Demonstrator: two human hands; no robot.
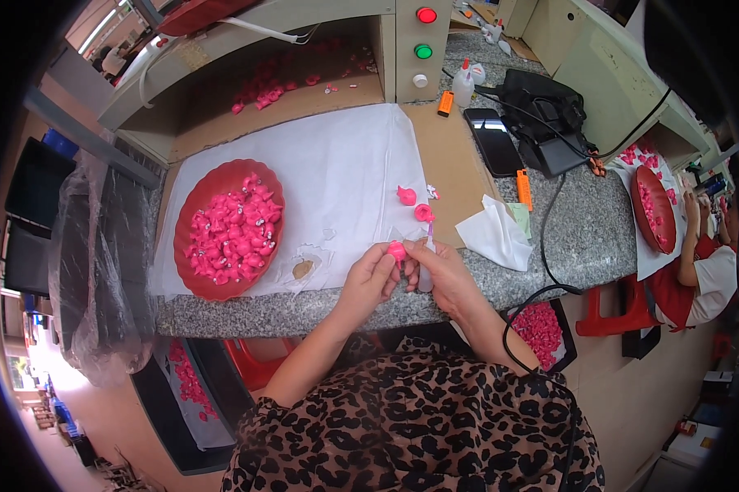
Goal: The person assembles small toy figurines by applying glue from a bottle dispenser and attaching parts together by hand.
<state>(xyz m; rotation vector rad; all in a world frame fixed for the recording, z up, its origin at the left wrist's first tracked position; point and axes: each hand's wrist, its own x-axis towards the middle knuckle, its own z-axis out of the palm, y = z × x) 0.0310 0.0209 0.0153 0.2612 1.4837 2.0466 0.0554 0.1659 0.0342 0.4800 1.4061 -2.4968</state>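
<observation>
Over the front edge of the counter, my left hand [367,277] pinches a small round bright-pink piece [396,250] between its fingertips. Close against it is my right hand [445,272], closed around a slim translucent bottle [425,280] with a thin purplish tip pointing away from me; its fingertips also reach the pink piece. Just beyond my hands lie two loose pink pieces [422,213] and a small white-and-pink bit [432,193]. To the left, a red scalloped tray [191,275] holds a heap of similar pink pieces with small whitish spots.
White paper [336,156] covers the counter, torn near its front edge. Rightward are a crumpled white tissue [494,234], a black phone [495,143], orange lighters [523,190], a black bag [543,115] and a dangling cable. A co-worker [697,271] sits at far right.
</observation>
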